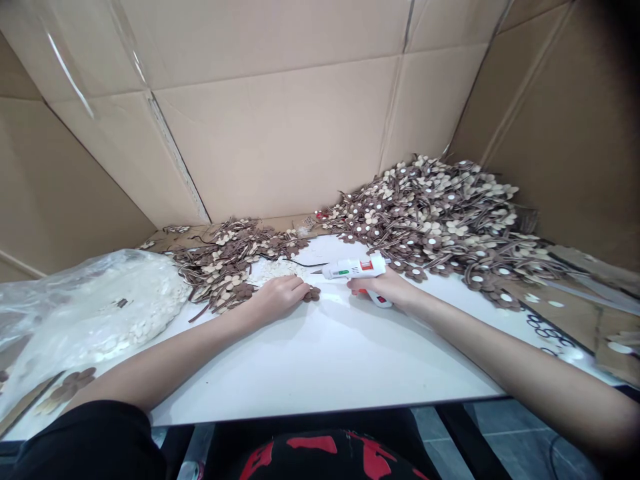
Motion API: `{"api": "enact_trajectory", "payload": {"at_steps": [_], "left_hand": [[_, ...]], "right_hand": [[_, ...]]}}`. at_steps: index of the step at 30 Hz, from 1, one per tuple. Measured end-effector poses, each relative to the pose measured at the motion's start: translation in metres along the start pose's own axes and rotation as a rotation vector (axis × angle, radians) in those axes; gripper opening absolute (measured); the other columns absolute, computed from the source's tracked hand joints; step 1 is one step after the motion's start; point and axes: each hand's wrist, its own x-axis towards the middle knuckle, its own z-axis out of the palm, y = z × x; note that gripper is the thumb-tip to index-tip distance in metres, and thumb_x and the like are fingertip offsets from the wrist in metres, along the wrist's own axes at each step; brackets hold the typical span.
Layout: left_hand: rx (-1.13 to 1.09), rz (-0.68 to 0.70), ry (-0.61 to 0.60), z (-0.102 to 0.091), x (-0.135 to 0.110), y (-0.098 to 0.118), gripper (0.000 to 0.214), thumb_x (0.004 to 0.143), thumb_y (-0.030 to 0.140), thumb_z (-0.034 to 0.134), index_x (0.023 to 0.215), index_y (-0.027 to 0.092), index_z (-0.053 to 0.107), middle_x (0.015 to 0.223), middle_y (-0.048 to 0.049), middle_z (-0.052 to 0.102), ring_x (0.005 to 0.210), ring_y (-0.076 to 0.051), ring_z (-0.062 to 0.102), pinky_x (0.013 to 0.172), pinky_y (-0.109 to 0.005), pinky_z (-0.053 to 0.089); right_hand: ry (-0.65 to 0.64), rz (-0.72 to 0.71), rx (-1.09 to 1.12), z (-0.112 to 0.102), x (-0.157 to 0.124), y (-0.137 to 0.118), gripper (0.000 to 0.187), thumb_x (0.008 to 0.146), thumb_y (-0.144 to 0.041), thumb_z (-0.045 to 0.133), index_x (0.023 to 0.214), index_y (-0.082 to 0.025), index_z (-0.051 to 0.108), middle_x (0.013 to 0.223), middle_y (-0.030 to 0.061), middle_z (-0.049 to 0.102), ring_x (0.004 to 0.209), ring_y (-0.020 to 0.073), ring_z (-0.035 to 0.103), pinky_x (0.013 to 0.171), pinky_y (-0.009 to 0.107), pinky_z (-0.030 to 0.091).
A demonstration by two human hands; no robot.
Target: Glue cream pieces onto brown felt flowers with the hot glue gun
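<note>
My right hand (383, 288) is wrapped round the handle of a white hot glue gun (353, 269), whose nozzle points left. My left hand (283, 297) lies low over the white table (330, 360), its fingers closed on a small brown felt flower (312, 293). The nozzle tip is a little above this flower and apart from it. Behind my left hand is a scatter of small white pieces (280, 269). A pile of brown and cream flowers with thin strips (225, 257) lies just beyond my left hand.
A larger heap of flowers, many with white dots (435, 220), rises at the back right. On the left lies a clear plastic bag of white discs (125, 300). Cardboard walls (280, 133) enclose the back and sides. Dark rings (550, 330) lie at the right.
</note>
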Motion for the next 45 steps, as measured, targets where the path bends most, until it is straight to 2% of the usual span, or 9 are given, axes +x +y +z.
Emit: {"api": "enact_trajectory", "payload": {"at_steps": [7, 11, 18, 31, 37, 45], "left_hand": [[0.037, 0.015, -0.031, 0.002, -0.002, 0.001, 0.025, 0.093, 0.023, 0.034, 0.084, 0.013, 0.055, 0.072, -0.0036, 0.054, 0.067, -0.013, 0.052, 0.062, -0.023, 0.042], [-0.082, -0.051, -0.029, -0.002, -0.003, 0.003, 0.024, 0.093, 0.022, 0.034, 0.091, 0.014, 0.057, 0.079, -0.0051, 0.057, 0.074, -0.013, 0.055, 0.067, -0.023, 0.045], [-0.344, -0.201, -0.021, -0.006, -0.003, 0.004, 0.025, 0.090, 0.022, 0.038, 0.106, 0.019, 0.058, 0.094, -0.0062, 0.058, 0.084, -0.013, 0.057, 0.075, -0.023, 0.047], [-0.370, -0.198, -0.038, -0.010, -0.002, 0.006, 0.026, 0.091, 0.022, 0.037, 0.108, 0.019, 0.057, 0.097, -0.0063, 0.056, 0.086, -0.013, 0.056, 0.076, -0.023, 0.046], [-0.452, -0.164, -0.050, -0.005, -0.003, 0.002, 0.027, 0.092, 0.020, 0.035, 0.106, 0.019, 0.059, 0.091, -0.0064, 0.056, 0.082, -0.012, 0.056, 0.073, -0.021, 0.045], [-0.563, -0.219, -0.084, -0.001, 0.000, -0.002, 0.028, 0.091, 0.020, 0.037, 0.105, 0.018, 0.061, 0.090, -0.0061, 0.059, 0.083, -0.013, 0.057, 0.075, -0.023, 0.045]], "right_hand": [[-0.016, 0.005, -0.001, -0.001, 0.001, 0.001, 0.010, 0.057, -0.020, 0.061, 0.066, -0.015, 0.058, 0.063, 0.0023, 0.062, 0.057, 0.0153, 0.054, 0.049, 0.024, 0.039], [-0.017, 0.013, -0.023, -0.003, 0.001, 0.003, 0.010, 0.058, -0.021, 0.060, 0.065, -0.015, 0.058, 0.062, 0.0026, 0.062, 0.057, 0.0153, 0.054, 0.049, 0.024, 0.038], [-0.043, -0.054, 0.011, -0.004, 0.002, 0.003, 0.008, 0.058, -0.021, 0.060, 0.063, -0.016, 0.058, 0.060, 0.0006, 0.060, 0.058, 0.0141, 0.053, 0.051, 0.024, 0.037], [-0.047, -0.033, -0.026, -0.005, 0.002, 0.006, 0.008, 0.059, -0.023, 0.061, 0.060, -0.015, 0.060, 0.062, 0.0015, 0.061, 0.060, 0.0145, 0.052, 0.052, 0.025, 0.036], [-0.033, -0.010, -0.026, -0.005, 0.001, 0.003, 0.010, 0.058, -0.024, 0.062, 0.058, -0.015, 0.058, 0.059, 0.0000, 0.059, 0.056, 0.0136, 0.051, 0.053, 0.025, 0.037], [-0.056, -0.031, -0.018, -0.005, 0.005, 0.008, 0.010, 0.058, -0.024, 0.061, 0.064, -0.015, 0.061, 0.063, 0.0021, 0.062, 0.061, 0.0158, 0.054, 0.055, 0.025, 0.040]]}}
